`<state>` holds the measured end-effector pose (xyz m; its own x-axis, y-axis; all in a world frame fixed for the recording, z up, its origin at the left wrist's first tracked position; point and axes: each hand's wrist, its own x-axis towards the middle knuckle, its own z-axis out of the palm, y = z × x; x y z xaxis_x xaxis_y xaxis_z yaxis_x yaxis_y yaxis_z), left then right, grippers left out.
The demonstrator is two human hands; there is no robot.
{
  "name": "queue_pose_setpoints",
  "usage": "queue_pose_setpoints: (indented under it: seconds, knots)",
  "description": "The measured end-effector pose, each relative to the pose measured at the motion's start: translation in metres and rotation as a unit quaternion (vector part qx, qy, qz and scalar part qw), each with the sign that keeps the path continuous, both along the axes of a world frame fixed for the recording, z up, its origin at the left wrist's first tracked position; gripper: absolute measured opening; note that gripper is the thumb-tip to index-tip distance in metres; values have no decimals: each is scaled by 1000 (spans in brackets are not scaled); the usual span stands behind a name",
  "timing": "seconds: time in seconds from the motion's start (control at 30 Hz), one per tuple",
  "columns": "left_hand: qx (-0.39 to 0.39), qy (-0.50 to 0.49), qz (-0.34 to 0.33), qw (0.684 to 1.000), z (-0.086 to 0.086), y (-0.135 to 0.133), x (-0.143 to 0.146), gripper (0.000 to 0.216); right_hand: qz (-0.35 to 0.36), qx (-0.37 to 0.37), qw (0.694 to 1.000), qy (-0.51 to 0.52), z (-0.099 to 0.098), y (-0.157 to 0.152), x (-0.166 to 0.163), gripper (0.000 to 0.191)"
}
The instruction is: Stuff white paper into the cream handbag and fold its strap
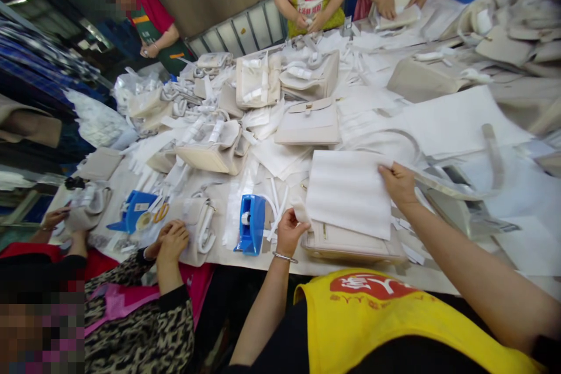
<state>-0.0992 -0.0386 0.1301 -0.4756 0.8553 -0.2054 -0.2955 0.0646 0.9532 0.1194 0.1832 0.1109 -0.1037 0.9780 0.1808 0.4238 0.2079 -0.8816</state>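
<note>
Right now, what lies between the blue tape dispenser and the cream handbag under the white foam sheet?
In the head view, the left hand and loose white strips on the table.

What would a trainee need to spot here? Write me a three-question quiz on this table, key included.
1. True or false: the right hand rests on the top edge of the white foam sheet.
2. What lies under that sheet, by the left hand? A) a cream handbag B) a metal tray C) a green bottle
3. Fill in: the tape dispenser just left of the left hand is ____ in colour.

Key
1. True.
2. A: the cream handbag lies flat at the table's near edge, with the sheet over it.
3. Blue.
</note>
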Motion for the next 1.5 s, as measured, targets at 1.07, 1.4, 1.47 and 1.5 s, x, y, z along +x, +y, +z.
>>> queue_pose_setpoints:
  seconds: [1.07,1.4,1.47,1.5]
  knots:
    - [62,627,-412,658,1,71,60,57,113,-284,932,-194,-11,-44,29,43]
    - [17,678,-473,562,-11,70,71,38,138,-373,906,144,16,-70,65,32]
    - [6,671,-456,585,-15,71,71,36,165,-354,904,171,33,-83,81,40]
    - [3,661,-446,604,-16,72,71,34,175,-344,908,161,42,-90,88,40]
